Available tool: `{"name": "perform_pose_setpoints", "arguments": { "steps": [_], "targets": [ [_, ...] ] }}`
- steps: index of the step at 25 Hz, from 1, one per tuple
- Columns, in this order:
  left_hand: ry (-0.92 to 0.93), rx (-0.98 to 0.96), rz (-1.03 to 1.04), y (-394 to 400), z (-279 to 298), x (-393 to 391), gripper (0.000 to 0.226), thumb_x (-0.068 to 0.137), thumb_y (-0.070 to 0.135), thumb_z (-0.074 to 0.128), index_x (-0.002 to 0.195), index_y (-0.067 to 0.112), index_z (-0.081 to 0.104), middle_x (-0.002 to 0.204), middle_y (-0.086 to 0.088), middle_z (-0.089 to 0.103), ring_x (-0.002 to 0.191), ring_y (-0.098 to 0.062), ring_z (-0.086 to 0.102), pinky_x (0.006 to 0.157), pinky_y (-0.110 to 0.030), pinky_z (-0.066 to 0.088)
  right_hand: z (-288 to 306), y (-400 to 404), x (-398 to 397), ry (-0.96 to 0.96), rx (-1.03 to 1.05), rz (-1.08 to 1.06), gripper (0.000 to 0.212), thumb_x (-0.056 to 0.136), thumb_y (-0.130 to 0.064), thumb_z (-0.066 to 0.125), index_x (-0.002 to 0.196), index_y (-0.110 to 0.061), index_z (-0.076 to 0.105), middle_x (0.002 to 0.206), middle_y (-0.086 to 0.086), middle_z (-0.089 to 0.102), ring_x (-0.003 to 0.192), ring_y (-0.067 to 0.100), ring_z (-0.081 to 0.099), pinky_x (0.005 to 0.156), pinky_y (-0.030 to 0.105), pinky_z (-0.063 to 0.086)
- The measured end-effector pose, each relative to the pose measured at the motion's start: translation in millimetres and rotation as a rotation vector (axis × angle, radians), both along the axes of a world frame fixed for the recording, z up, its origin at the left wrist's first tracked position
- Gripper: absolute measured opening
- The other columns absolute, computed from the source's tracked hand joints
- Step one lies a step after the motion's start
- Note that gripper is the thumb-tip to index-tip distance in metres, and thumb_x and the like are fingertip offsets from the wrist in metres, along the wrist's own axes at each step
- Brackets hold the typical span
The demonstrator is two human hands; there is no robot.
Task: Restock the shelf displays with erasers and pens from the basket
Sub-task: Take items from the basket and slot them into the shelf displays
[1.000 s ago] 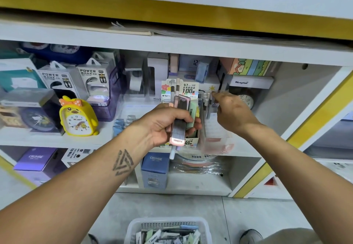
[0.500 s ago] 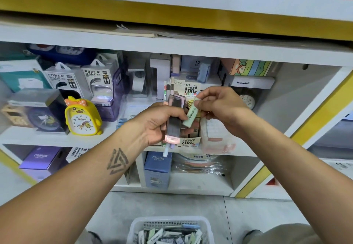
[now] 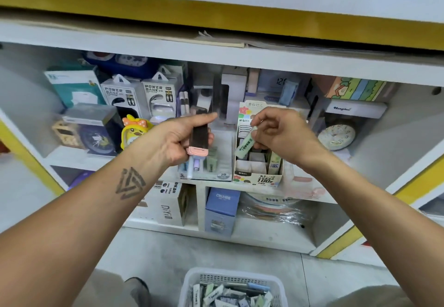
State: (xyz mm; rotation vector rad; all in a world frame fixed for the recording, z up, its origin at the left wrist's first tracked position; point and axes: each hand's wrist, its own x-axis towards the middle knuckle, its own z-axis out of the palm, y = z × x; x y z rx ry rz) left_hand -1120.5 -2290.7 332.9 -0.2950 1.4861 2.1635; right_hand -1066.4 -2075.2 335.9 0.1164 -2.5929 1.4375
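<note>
Two hands work at mid-frame before the shelf (image 3: 216, 53). The left hand (image 3: 179, 141) grasps one pink-ended dark pack (image 3: 198, 138) together with a pale pen (image 3: 193, 168), forefinger stretched out. The right hand (image 3: 282, 133) pinches one green eraser (image 3: 245, 145), tilted, just above the one display box (image 3: 258, 162) at centre. Two power bank boxes (image 3: 141, 95) stand upper left. One white basket (image 3: 231, 287) of stock sits at bottom centre, well below both hands.

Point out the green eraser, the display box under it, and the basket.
green eraser (image 3: 245, 145): head view, middle of its printed sleeve.
display box (image 3: 258, 179): head view, front panel.
basket (image 3: 232, 275): head view, far rim.
</note>
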Motion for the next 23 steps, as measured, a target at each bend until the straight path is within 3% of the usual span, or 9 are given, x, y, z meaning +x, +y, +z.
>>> {"name": "perform_pose_setpoints", "arguments": {
  "steps": [5,9,11,14,19,23],
  "targets": [
    [-0.024,0.061,0.015,-20.4,0.4,-5.1,0.017,0.088,0.017,0.067,0.086,0.007,0.053,0.065,-0.011,0.053,0.052,-0.022,0.056,0.047,-0.027,0.053,-16.8,-23.7,-13.4,0.104,0.364,0.057,0.014,0.088,-0.011,0.073,0.093,-0.022,0.067,0.081,-0.004,0.068,0.077,0.014,0.068,0.075,0.035,0.058],
    [-0.055,0.069,-0.033,-35.3,0.1,-5.2,0.01,0.087,0.007,0.059,0.096,0.005,0.054,0.073,-0.019,0.061,0.059,-0.028,0.065,0.059,-0.037,0.059,-31.1,-32.9,-20.2,0.193,0.567,0.101,0.009,0.092,-0.011,0.065,0.1,-0.014,0.066,0.083,0.003,0.068,0.078,0.025,0.063,0.073,0.039,0.054],
    [-0.044,0.032,-0.052,-39.0,-1.2,-4.6,0.008,0.089,0.003,0.058,0.097,0.002,0.056,0.071,-0.022,0.065,0.057,-0.028,0.068,0.057,-0.039,0.06,-35.6,-34.0,-25.2,0.247,0.674,0.066,0.01,0.093,-0.009,0.058,0.102,-0.012,0.063,0.084,0.009,0.068,0.078,0.034,0.061,0.069,0.041,0.053],
    [-0.034,0.004,-0.046,-39.9,-5.7,-4.0,0.01,0.09,0.003,0.062,0.099,0.0,0.058,0.069,-0.022,0.069,0.057,-0.028,0.07,0.051,-0.038,0.058,-40.8,-38.8,-33.4,0.277,0.679,0.014,0.012,0.094,-0.008,0.058,0.106,-0.01,0.06,0.084,0.012,0.068,0.077,0.036,0.061,0.068,0.042,0.054],
    [-0.002,-0.041,-0.061,-40.9,-12.2,-4.3,0.014,0.09,0.006,0.064,0.103,0.004,0.059,0.072,-0.018,0.072,0.063,-0.028,0.073,0.05,-0.044,0.059,-50.4,-52.3,-46.5,0.24,0.534,0.034,0.007,0.092,-0.002,0.062,0.093,-0.009,0.059,0.079,0.008,0.066,0.076,0.024,0.064,0.068,0.039,0.056],
    [0.004,-0.054,-0.072,-42.6,-13.6,-3.8,0.011,0.09,0.007,0.064,0.1,0.005,0.058,0.071,-0.016,0.072,0.063,-0.027,0.073,0.052,-0.046,0.059,-55.5,-60.3,-52.9,0.211,0.631,0.091,0.01,0.088,0.002,0.062,0.084,-0.007,0.058,0.077,0.012,0.065,0.073,0.031,0.063,0.065,0.044,0.055]
  ]
}}
